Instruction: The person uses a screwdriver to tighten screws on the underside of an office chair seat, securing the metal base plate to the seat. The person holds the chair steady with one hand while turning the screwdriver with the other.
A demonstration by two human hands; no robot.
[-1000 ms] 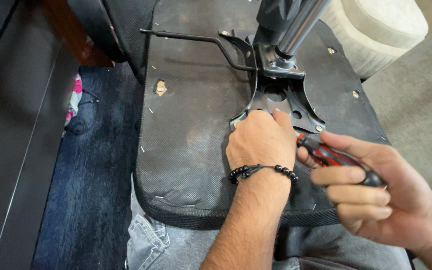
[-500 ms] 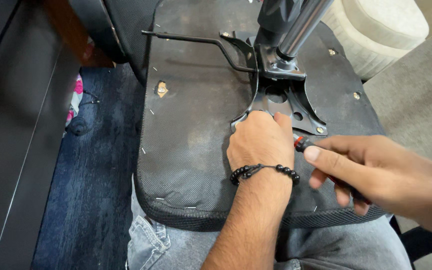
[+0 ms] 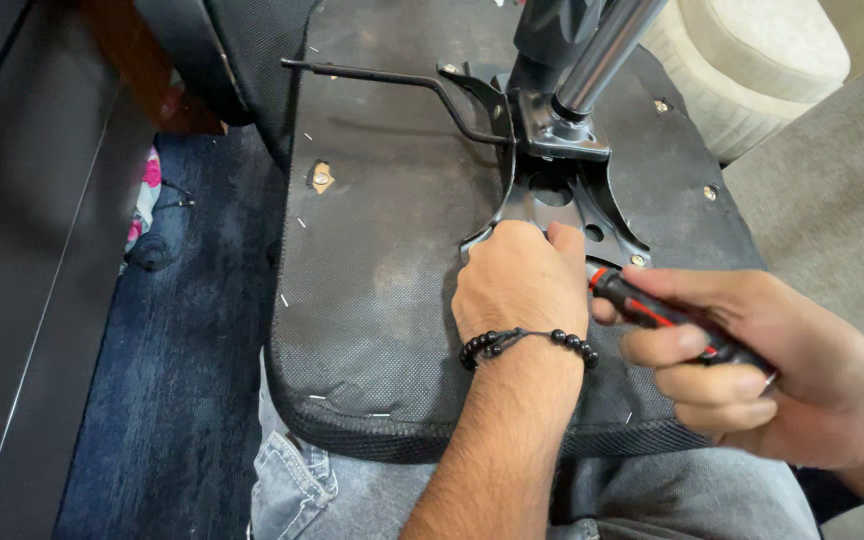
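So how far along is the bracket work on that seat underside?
Done: the bracket sits flat on the seat base, and a screw head shows at its near right foot. In hand: the left hand presses the near foot while the right hand holds a screwdriver there. Left: hidden under the hand, cannot tell.

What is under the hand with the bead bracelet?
The left hand rests on the black metal bracket of the upturned chair seat. The bracket corner and screwdriver tip beneath it are hidden.
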